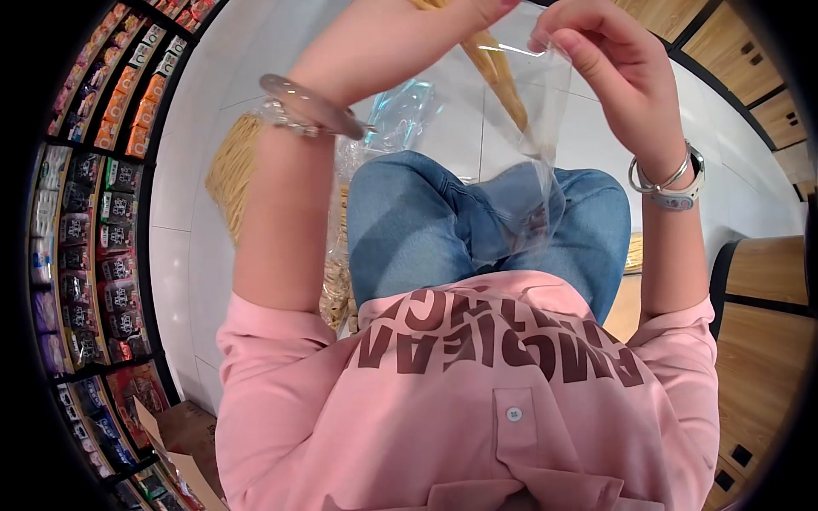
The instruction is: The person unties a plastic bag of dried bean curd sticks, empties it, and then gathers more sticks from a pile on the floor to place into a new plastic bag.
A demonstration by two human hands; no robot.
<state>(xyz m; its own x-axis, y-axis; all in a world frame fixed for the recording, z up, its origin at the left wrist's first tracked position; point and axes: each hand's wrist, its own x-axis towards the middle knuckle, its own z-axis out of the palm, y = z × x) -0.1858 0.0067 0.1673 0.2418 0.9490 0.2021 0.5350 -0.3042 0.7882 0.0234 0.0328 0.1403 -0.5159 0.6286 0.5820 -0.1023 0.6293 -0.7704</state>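
Observation:
At the top, my left hand [400, 43], partly cut off by the frame edge, is closed on a bundle of long yellowish dried strips [496, 77]. The bundle slants down to a narrow end inside a clear plastic bag [541, 183]. My right hand [618, 72] pinches the bag's upper edge between thumb and fingers. From there the bag hangs loosely over my lap. More yellowish strips [230, 175] lie in a pile on the floor, left of my knees. Shiny clear plastic packaging [396, 115] lies beyond my left knee.
Shelves of packaged goods [102, 213] curve along the left, with an open cardboard box [183, 439] below. Wooden cabinets [767, 341] stand on the right. Pale floor tiles [196, 281] surround me. Another yellowish bundle [634, 253] shows beside my right knee.

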